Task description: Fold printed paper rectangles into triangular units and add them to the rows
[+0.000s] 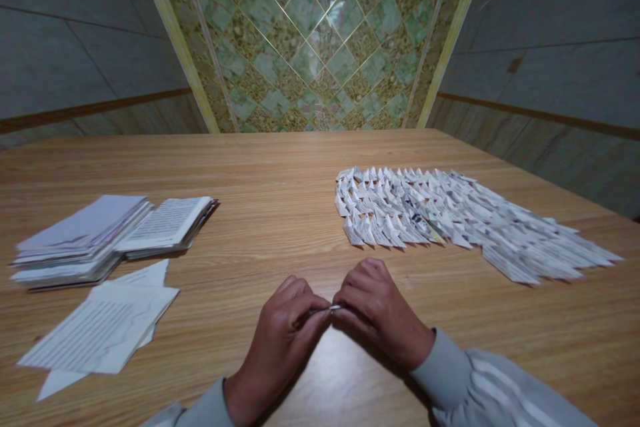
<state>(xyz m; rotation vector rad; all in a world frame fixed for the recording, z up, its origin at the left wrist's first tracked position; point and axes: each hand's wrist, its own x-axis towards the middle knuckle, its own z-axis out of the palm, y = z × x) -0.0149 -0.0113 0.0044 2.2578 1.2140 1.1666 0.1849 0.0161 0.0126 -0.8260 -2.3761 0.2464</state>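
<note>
Both hands meet above the near middle of the table, pinching one small piece of folded paper (335, 307). Only a thin pale edge of it shows between the fingers; its full shape is hidden. My left hand (286, 320) is closed on its left end, thumb against forefinger. My right hand (383, 310) is closed on the right end, fingers curled. Just beyond my right hand lie rows of folded paper boats (385, 230), packed closely and made of printed paper.
The wooden table (260, 167) reaches back to a tiled wall. On the left stand a stack of papers (83, 227) and a smaller pile of printed pages (163, 223). Several loose printed sheets (105, 327) lie overlapping in front of them.
</note>
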